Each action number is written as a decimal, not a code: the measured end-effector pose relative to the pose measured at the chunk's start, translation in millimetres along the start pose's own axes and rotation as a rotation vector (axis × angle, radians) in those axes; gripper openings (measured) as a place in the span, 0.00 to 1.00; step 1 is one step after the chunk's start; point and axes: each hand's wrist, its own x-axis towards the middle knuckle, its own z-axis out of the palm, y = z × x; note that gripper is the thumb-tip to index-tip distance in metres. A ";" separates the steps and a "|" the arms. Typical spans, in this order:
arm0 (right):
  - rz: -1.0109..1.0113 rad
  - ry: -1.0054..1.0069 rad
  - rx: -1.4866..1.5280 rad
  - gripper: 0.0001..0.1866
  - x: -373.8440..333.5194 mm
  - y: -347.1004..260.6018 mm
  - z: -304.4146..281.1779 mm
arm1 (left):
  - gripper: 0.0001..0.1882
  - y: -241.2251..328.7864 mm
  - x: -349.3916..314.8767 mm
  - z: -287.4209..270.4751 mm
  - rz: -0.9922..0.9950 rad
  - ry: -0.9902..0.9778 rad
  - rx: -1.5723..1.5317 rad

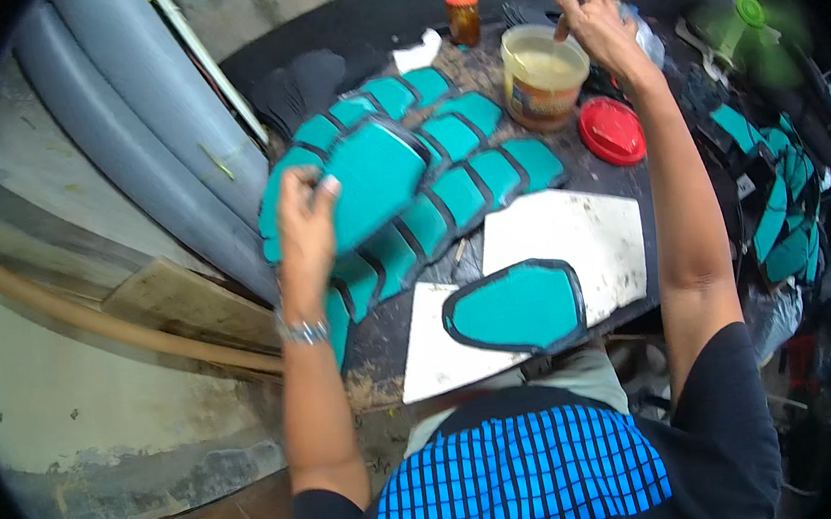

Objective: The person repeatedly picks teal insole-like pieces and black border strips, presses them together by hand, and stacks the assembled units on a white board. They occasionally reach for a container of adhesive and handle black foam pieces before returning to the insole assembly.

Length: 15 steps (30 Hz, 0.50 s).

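Note:
My left hand [307, 220] grips a teal shoe-sole-shaped piece with a black edge [378, 178], held tilted above rows of similar teal pieces [449, 191] laid overlapping on the dark worktable [363, 24]. My right hand [598, 27] reaches over the rim of an open plastic tub of yellowish paste [545, 72]; its fingers are pinched, on what I cannot tell. Another teal piece [518, 308] lies flat on a white board [583, 233] close to my body.
A red lid [611, 131] lies right of the tub. A small jar with an orange cap [462, 17] stands at the back. More teal pieces [776, 215] are stacked at the right. Grey pipes [134, 136] lean at the left beside wooden planks [180, 302].

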 end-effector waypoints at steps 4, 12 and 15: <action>-0.022 -0.131 -0.037 0.38 -85.5 8.2 -25.2 | 0.28 -11.2 18.6 -3.1 0.004 -0.073 0.801; -0.083 -0.316 0.472 0.20 -286.7 -37.7 -45.6 | 0.29 34.1 -131.4 69.7 0.285 -0.492 0.514; -0.092 -0.381 0.307 0.23 -305.7 -47.2 -35.0 | 0.28 34.4 -149.6 79.9 0.340 -0.437 0.596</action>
